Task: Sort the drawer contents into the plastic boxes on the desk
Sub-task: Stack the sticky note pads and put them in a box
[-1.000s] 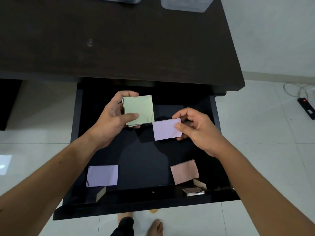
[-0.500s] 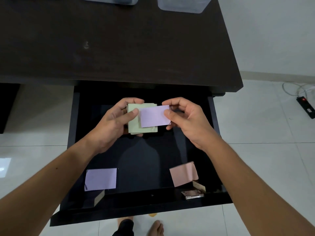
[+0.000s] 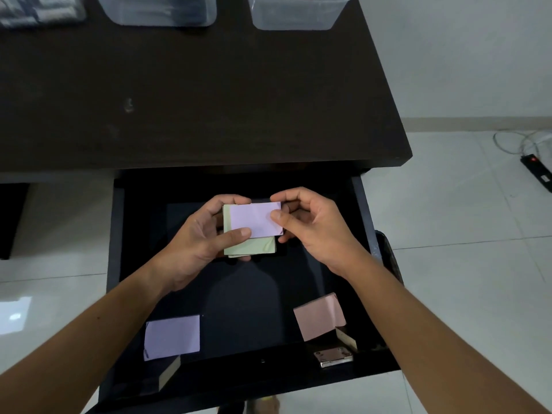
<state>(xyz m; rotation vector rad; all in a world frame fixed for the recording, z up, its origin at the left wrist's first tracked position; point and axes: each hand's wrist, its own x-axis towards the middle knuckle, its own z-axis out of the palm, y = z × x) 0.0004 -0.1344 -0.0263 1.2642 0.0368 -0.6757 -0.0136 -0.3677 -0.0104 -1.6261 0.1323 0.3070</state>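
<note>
The purple sticky note (image 3: 255,219) lies on the green note pad (image 3: 250,245) above the open drawer (image 3: 116,234), left hand (image 3: 197,243) gripping the pad, right hand (image 3: 310,228) pinching the note; another purple note (image 3: 171,337), a pink note (image 3: 319,319) and a metal hinge (image 3: 333,356) remain, plastic boxes (image 3: 294,13) wait; no readable writing

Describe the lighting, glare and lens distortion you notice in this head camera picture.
Head view: the open drawer is dark inside, so the purple note and green pad stand out; a bright glare patch sits on the floor tiles at left; the wide-angle lens bows the desk edges.
</note>
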